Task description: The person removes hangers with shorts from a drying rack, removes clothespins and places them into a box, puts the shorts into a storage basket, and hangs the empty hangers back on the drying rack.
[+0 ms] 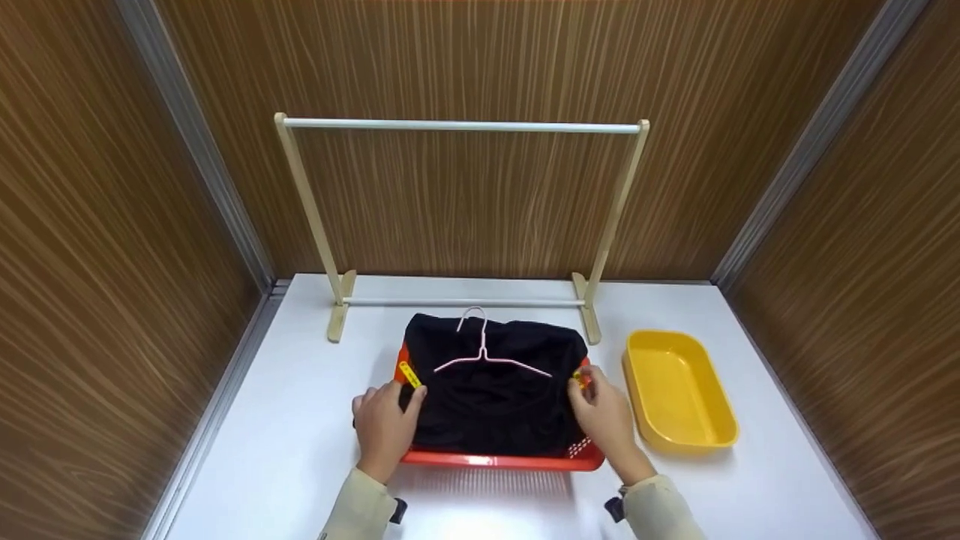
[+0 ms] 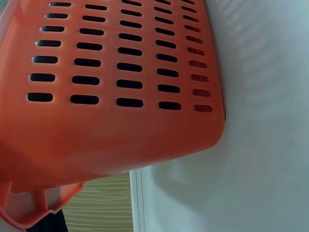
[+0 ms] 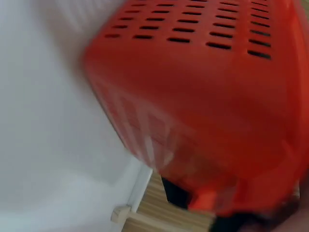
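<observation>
A black garment (image 1: 487, 409) fills a red plastic basket (image 1: 495, 461) and drapes over its far rim in the head view. On it lies a pink hanger (image 1: 484, 356), its hook pointing to the back. My left hand (image 1: 386, 424) grips the garment's left side at the basket rim, thumb on the cloth, beside a yellow strip (image 1: 410, 374) with dark marks. At the opposite side my right hand (image 1: 604, 412) pinches the cloth, next to another small yellow piece partly hidden by the fingers. Both wrist views mostly show the slotted basket wall (image 2: 111, 140).
Behind the basket stands a wooden rack with a white top rail (image 1: 457, 125); its feet rest on the white table (image 1: 285, 420). A yellow tray (image 1: 679, 397) sits to the right. Wood-grain panels (image 1: 465, 202) enclose the back and sides.
</observation>
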A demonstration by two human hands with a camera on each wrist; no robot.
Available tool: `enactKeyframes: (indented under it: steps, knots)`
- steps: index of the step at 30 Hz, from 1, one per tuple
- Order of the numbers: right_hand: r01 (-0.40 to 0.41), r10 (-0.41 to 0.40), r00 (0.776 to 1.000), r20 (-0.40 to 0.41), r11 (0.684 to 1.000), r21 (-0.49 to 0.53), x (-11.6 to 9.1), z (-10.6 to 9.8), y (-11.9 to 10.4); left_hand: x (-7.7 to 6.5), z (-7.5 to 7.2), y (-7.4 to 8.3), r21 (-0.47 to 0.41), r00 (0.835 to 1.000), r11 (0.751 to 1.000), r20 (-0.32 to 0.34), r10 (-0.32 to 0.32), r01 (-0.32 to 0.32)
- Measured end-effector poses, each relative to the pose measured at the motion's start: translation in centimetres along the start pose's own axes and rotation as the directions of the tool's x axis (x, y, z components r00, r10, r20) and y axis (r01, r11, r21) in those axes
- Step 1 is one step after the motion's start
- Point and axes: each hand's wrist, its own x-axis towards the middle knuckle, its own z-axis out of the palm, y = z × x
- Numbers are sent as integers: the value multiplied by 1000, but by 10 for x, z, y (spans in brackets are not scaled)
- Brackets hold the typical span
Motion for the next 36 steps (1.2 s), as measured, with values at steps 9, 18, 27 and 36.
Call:
enactKeyframes:
  steps: [9,18,27,36]
  knots:
    - [118,-128,976,-178,991,-69,-9,19,8,-2,0,-1,10,1000,1000,5,-17,17]
    - [63,-67,978,-197,998,-26,-10,19,11,-1,0,0,4,1000,1000,-3,-6,6]
    - [51,-52,988,-147,999,-12,-7,16,9,3,1,0,9,1000,1000,-17,2,-2]
    - [-42,49,998,-44,988,152,-9,14,10,1,0,0,7,999,999,28,-35,35]
